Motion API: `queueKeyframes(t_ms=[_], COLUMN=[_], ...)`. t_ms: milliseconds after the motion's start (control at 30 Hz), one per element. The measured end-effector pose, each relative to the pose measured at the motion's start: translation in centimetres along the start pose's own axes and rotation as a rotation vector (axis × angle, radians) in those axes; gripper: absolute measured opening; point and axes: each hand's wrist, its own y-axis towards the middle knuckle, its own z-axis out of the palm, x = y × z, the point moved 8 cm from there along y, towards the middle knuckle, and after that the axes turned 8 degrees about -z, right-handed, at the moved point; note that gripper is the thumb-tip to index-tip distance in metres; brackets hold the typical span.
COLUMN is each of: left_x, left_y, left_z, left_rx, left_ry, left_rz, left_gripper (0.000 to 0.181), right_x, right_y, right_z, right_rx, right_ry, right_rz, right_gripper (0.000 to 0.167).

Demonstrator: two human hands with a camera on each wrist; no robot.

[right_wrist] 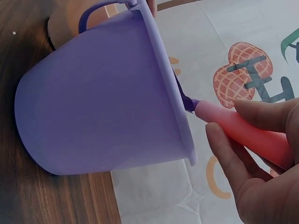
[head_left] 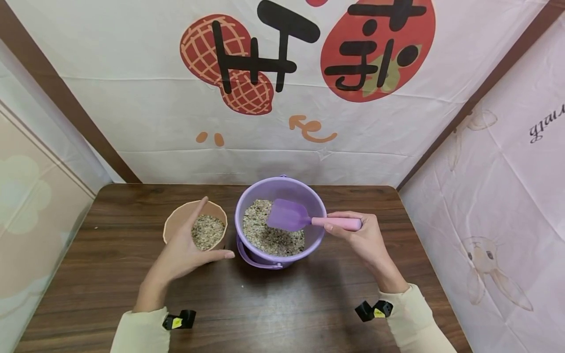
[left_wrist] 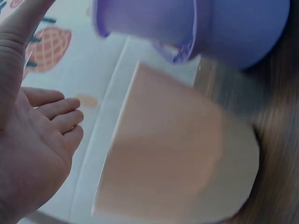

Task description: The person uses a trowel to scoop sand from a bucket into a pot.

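Upside-down letters (head_left: 547,122), seemingly "rmth", stand on the right-side cloth (head_left: 516,191), while the back cloth (head_left: 375,130) bears large black characters (head_left: 265,64).

Right hand (head_left: 363,239) gripping a pink-handled shovel (head_left: 315,221), its blade (head_left: 288,214) over grit (head_left: 271,241) in a purple bucket (head_left: 282,188) between the hands, left hand (head_left: 185,250) spread by a peach pot (head_left: 178,219) of grit, brown table (head_left: 309,304) beneath both.

The place looks like a curtained booth, though the building around it cannot be told, since a wood-grain table (head_left: 304,309) stands closed in by a far cloth (head_left: 375,139) with a peanut print (head_left: 207,44), a right cloth (head_left: 525,191) with a rabbit drawing (head_left: 484,262) and a left cloth (head_left: 64,211) with a pale flower shape (head_left: 19,191).
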Motion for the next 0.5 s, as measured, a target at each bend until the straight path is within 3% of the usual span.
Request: queueKeyframes(t_ms=[267, 500], left_x=[-2.0, -2.8], left_y=[1.1, 1.8], left_z=[3.2, 4.6], left_rx=[0.069, 0.093], left_ry=[0.017, -0.035], left_rz=[0.025, 0.065], left_gripper=[0.137, 0.141], right_x=[-0.1, -0.2], right_y=[-0.1, -0.3], right_z=[-0.3, -0.6], right_rx=[-0.016, -0.018], right_ry=[-0.025, -0.059], right_rz=[0.005, 0.012], right_gripper=[0.032, 0.031])
